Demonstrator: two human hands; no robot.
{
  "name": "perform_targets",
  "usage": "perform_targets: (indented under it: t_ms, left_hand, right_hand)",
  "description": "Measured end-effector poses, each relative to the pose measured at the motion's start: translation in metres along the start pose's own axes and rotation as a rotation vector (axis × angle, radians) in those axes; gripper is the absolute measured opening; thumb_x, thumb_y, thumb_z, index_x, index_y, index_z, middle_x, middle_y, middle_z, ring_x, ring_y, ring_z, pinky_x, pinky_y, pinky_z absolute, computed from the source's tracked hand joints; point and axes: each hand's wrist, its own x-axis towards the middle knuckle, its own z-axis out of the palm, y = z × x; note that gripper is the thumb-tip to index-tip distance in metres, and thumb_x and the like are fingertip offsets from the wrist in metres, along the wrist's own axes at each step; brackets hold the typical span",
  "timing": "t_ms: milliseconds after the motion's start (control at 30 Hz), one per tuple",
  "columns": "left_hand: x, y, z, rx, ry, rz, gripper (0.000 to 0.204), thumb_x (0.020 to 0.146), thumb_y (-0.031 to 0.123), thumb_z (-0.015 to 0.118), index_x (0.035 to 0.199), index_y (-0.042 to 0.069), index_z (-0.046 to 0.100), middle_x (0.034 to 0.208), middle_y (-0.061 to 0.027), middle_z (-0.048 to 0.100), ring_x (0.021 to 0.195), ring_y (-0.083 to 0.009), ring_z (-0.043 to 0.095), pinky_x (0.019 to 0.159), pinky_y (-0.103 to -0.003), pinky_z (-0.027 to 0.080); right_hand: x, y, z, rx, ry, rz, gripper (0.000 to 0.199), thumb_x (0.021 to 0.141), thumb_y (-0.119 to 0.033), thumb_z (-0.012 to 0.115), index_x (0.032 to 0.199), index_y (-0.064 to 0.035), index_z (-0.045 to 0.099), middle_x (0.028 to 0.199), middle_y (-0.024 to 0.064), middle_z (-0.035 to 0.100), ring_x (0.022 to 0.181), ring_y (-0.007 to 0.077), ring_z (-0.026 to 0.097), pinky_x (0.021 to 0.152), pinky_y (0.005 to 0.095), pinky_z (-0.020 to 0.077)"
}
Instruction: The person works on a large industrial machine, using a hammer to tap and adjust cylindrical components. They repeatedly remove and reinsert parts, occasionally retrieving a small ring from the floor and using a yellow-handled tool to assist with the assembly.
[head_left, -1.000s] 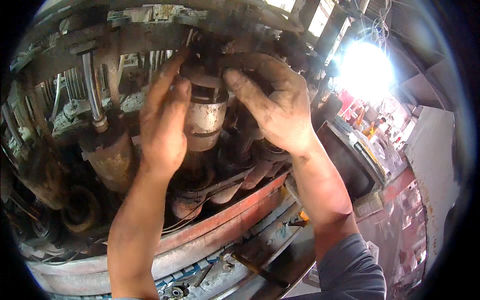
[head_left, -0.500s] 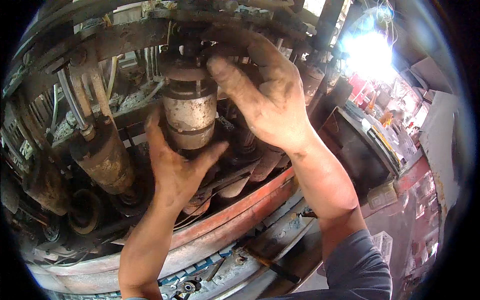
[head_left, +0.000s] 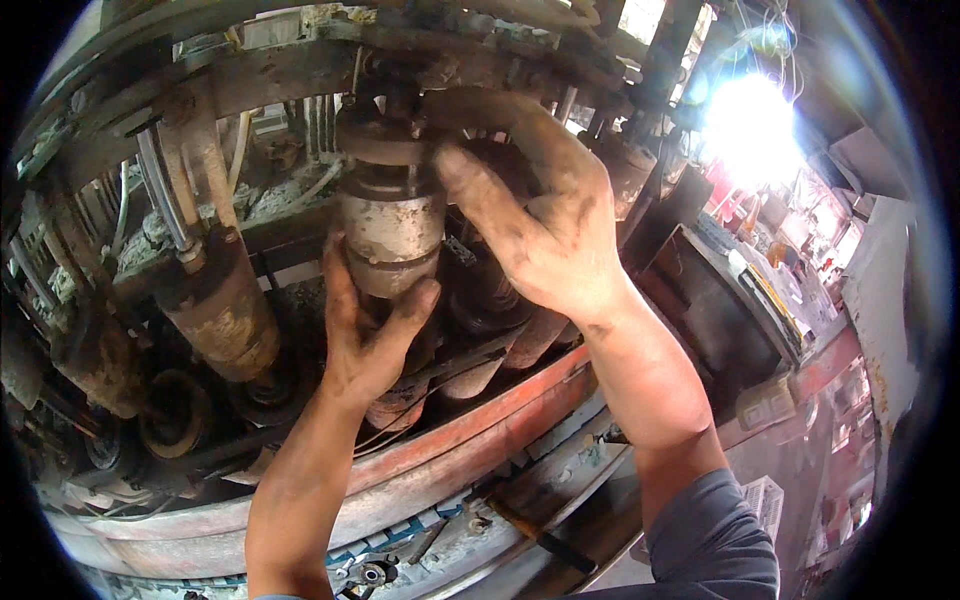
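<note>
My left hand [head_left: 365,335] reaches up from the lower edge, forearm bare and grimy, palm turned up, thumb and fingers spread in a cup under the grey cylinder [head_left: 392,235]. My right hand [head_left: 545,230] comes in from the right of that cylinder, wrist bent, fingers curled over its upper end, thumb pressed on its side. A grey sleeve covers my right upper arm.

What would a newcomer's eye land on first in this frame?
At centre, two grimy hands grip a worn metal cylinder hanging from the machine: the left hand cups its base, the right hand holds its upper side. A glaring white light burns at upper right, and a rusty red ring curves below.
</note>
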Motion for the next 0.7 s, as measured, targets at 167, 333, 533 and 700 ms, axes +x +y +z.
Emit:
perform_targets:
  t_ms: [167,333,533,700]
  left_hand:
    - [0.001,-0.002,-0.003,-0.007,-0.032,-0.013,0.091,0.088,0.016,0.078,0.153,0.001,0.016,0.139,-0.0163,0.048,0.125,-0.0229,0.052,0.107,-0.038,0.043]
    - [0.001,-0.004,-0.003,0.038,-0.003,-0.007,0.09,0.088,0.017,0.079,0.151,0.0,0.018,0.135,-0.0163,0.051,0.123,-0.0232,0.053,0.106,-0.039,0.043]
    - [0.002,-0.008,0.001,-0.005,-0.013,0.101,0.092,0.087,0.011,0.078,0.151,-0.001,0.013,0.133,-0.0168,0.052,0.119,-0.0238,0.056,0.103,-0.038,0.046]
    - [0.003,-0.005,0.003,0.028,-0.005,0.063,0.089,0.087,0.011,0.079,0.148,-0.001,0.015,0.133,-0.0164,0.051,0.121,-0.023,0.055,0.103,-0.038,0.046]
  right_hand:
    - [-0.002,-0.002,0.002,0.229,-0.024,0.168,0.031,0.101,-0.015,0.065,0.126,0.0025,0.062,0.115,0.012,0.069,0.102,0.0162,0.067,0.086,0.0298,0.0557]
    - [-0.007,-0.008,0.0,0.264,0.07,0.181,0.033,0.095,-0.009,0.066,0.126,0.0039,0.061,0.117,0.0179,0.068,0.104,0.0266,0.068,0.089,0.0328,0.0533]
    - [-0.084,-0.027,-0.046,-0.007,0.088,0.058,0.034,0.086,-0.002,0.073,0.118,0.0055,0.065,0.125,0.0226,0.065,0.113,0.0331,0.065,0.096,0.039,0.0516]
    - [-0.253,-0.044,-0.102,-0.243,-0.089,0.486,0.033,0.084,-0.003,0.074,0.115,0.0042,0.066,0.124,0.0223,0.065,0.111,0.0333,0.066,0.097,0.0404,0.0519]
